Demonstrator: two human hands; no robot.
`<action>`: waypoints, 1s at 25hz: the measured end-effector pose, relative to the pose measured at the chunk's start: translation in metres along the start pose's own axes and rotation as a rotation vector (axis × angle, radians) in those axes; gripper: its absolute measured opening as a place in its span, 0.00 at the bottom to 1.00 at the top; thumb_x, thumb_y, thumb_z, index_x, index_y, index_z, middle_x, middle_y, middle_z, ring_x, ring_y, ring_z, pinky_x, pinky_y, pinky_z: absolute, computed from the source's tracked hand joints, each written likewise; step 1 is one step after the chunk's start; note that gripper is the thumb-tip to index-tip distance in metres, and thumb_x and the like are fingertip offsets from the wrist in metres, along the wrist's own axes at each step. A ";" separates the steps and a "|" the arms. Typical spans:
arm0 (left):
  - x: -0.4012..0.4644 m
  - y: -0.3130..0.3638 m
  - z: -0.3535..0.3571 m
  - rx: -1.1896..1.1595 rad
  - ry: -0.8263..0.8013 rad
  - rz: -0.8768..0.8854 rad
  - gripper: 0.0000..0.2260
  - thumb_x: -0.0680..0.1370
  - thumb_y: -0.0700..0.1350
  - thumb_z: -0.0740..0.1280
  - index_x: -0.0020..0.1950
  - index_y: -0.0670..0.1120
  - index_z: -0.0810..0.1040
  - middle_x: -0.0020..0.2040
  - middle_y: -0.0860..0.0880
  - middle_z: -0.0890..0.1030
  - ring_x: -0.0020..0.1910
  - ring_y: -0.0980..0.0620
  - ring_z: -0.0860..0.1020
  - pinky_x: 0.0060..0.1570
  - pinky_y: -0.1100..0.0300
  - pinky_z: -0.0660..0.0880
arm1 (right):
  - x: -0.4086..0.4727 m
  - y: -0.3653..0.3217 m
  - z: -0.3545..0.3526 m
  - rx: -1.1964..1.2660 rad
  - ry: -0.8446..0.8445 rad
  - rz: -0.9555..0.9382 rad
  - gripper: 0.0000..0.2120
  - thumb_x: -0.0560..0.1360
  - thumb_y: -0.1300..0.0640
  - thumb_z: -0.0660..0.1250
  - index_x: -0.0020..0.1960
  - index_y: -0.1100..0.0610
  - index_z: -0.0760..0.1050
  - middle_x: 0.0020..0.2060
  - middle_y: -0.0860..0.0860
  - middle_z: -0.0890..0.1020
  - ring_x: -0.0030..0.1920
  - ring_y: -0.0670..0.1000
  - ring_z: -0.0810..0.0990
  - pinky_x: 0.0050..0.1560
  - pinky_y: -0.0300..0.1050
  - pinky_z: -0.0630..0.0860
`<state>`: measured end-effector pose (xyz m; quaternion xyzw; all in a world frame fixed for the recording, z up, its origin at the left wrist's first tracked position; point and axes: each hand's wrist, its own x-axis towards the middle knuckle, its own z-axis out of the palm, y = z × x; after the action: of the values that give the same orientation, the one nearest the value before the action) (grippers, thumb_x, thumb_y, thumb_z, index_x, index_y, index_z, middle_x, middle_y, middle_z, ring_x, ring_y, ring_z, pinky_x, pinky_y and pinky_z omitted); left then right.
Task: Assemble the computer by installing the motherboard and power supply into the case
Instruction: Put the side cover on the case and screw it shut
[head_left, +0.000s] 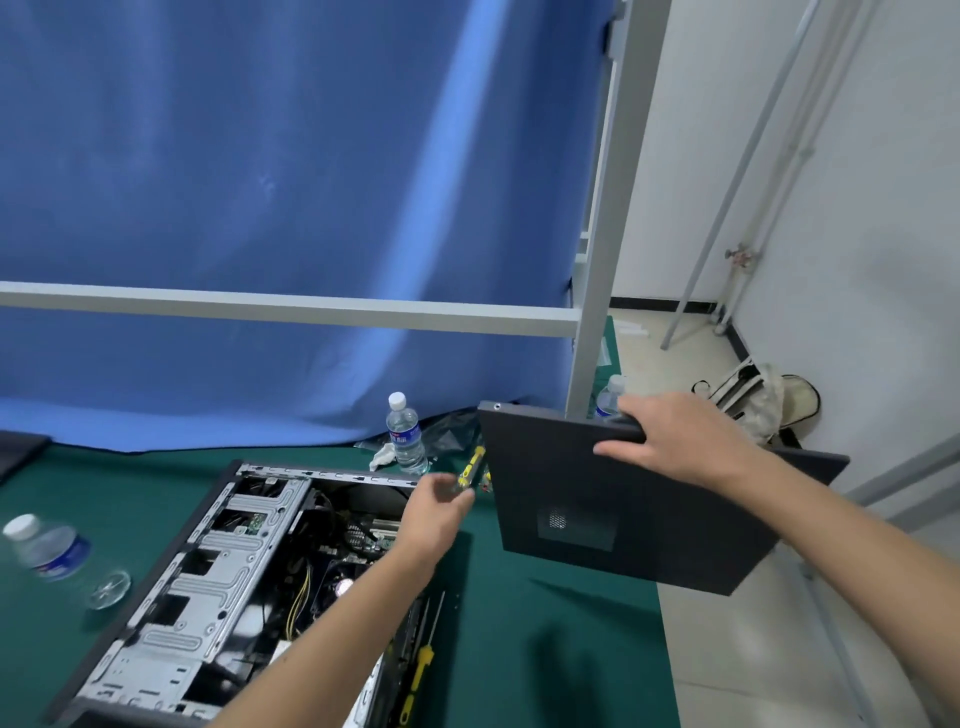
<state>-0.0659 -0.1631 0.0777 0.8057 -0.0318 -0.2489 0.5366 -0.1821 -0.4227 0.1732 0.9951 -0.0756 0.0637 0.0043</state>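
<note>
The open computer case (171, 587) lies on its side on the green table, its metal drive cage, cables and motherboard (358, 540) showing inside. My right hand (675, 441) grips the top edge of the dark side panel (623, 519) and holds it tilted in the air over the table's right edge. My left hand (434, 514) hovers over the case's far right corner, its fingers curled round a yellow-handled screwdriver (470, 470). The power supply is hidden from view.
A water bottle (405, 434) stands behind the case; another bottle (57, 556) lies at the left. A second yellow screwdriver (418, 670) lies right of the case. A grey frame post (602, 260) and crossbar stand in front of a blue curtain. Bags sit on the floor at right.
</note>
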 end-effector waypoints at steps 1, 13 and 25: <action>-0.003 -0.007 -0.002 -0.051 -0.017 -0.101 0.17 0.80 0.45 0.69 0.66 0.42 0.71 0.59 0.40 0.79 0.50 0.48 0.75 0.55 0.51 0.75 | 0.006 0.000 -0.015 0.016 0.034 -0.005 0.24 0.73 0.30 0.61 0.41 0.51 0.69 0.33 0.46 0.75 0.35 0.51 0.76 0.35 0.46 0.70; 0.006 0.006 -0.088 -0.380 -0.154 -0.164 0.29 0.80 0.61 0.62 0.76 0.48 0.62 0.61 0.49 0.75 0.54 0.51 0.74 0.61 0.53 0.72 | 0.022 -0.068 -0.141 0.643 0.342 0.140 0.26 0.69 0.32 0.68 0.38 0.57 0.77 0.32 0.55 0.81 0.33 0.53 0.80 0.35 0.50 0.75; 0.022 -0.011 -0.247 -0.379 0.066 0.236 0.08 0.83 0.49 0.63 0.57 0.47 0.78 0.54 0.50 0.85 0.52 0.51 0.83 0.54 0.50 0.79 | 0.026 -0.183 -0.053 1.283 0.527 0.470 0.09 0.77 0.48 0.69 0.45 0.53 0.78 0.44 0.53 0.86 0.39 0.48 0.85 0.36 0.42 0.81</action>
<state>0.0587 0.0441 0.1340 0.6887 -0.0610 -0.1593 0.7047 -0.1354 -0.2451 0.2292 0.7111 -0.2313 0.3318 -0.5751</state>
